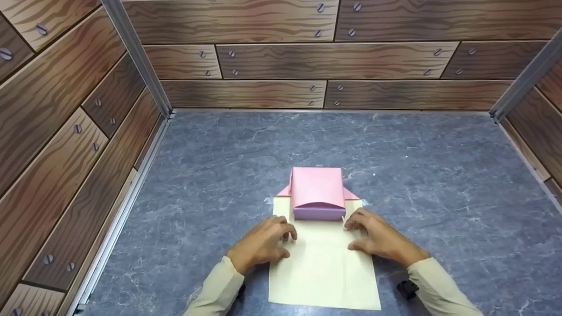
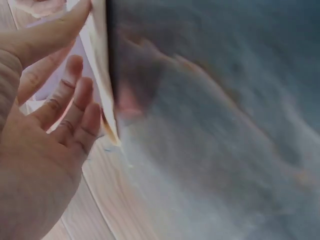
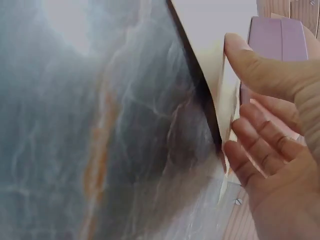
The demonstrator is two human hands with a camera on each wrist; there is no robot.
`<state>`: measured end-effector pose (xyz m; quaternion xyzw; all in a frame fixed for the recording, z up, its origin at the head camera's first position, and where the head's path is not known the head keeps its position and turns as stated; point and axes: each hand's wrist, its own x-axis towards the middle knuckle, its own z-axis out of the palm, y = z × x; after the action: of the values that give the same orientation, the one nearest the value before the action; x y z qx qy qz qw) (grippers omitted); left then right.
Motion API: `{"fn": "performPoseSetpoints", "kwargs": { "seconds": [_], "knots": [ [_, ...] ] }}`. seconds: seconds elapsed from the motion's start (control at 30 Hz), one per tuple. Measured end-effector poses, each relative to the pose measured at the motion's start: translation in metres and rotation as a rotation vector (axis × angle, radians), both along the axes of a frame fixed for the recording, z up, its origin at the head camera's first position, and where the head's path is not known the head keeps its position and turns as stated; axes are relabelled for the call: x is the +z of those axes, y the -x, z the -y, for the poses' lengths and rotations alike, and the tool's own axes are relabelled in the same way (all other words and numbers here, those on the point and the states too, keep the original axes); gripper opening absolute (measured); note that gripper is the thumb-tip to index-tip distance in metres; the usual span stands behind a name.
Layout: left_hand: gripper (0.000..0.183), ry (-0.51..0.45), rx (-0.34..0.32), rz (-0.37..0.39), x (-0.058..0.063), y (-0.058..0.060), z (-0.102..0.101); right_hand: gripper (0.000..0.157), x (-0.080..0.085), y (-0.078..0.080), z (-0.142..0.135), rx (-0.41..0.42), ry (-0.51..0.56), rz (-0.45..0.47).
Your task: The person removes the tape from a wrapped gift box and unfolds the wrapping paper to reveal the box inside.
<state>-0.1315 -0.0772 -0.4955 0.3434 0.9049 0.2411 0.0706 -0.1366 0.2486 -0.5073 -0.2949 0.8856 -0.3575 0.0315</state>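
Note:
A pink box with a purple front (image 1: 317, 188) sits over the far end of a long cream paper sheet (image 1: 322, 276). Pink pointed paper corners (image 1: 350, 194) stick out on both sides of the box. My left hand (image 1: 263, 243) is at the sheet's left edge, its fingers loosely bent. In the left wrist view, that thumb (image 2: 75, 20) reaches the edge of the cream sheet. Opposite, my right hand (image 1: 380, 237) lies along the right edge near the box's front corner, with its thumb (image 3: 240, 52) on the paper in the right wrist view. Neither hand plainly pinches anything.
Dark grey marbled tabletop (image 1: 210, 175) surrounds the sheet. Wood-patterned walls (image 1: 272, 61) with metal edging stand at the back and both sides. A small black object (image 1: 407, 289) lies beside the right forearm.

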Motion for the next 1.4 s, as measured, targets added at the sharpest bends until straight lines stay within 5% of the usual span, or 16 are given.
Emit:
{"fn": "performPoseSetpoints", "kwargs": {
  "seconds": [0.33, 0.53, 0.73, 1.07, 1.4],
  "knots": [
    [0.022, -0.244, 0.003, -0.169, 0.016, -0.007, -0.020, 0.026, 0.009, -0.007, 0.013, 0.021, 0.361, -0.001],
    [0.033, -0.238, -0.028, -0.196, 0.016, -0.005, -0.028, 0.032, 0.013, -0.006, 0.020, 0.036, 0.461, -0.024],
    [0.041, -0.170, 0.012, -0.201, 0.021, -0.002, -0.031, 0.036, 0.017, -0.003, 0.022, 0.010, 0.485, -0.021],
    [0.069, -0.124, 0.115, -0.049, 0.034, 0.011, -0.027, 0.056, 0.027, 0.009, 0.024, -0.097, 0.475, 0.025],
    [0.083, -0.324, 0.213, 0.193, 0.044, 0.050, -0.028, 0.077, 0.033, 0.033, 0.036, -0.196, 0.544, 0.133]
  ]
}}
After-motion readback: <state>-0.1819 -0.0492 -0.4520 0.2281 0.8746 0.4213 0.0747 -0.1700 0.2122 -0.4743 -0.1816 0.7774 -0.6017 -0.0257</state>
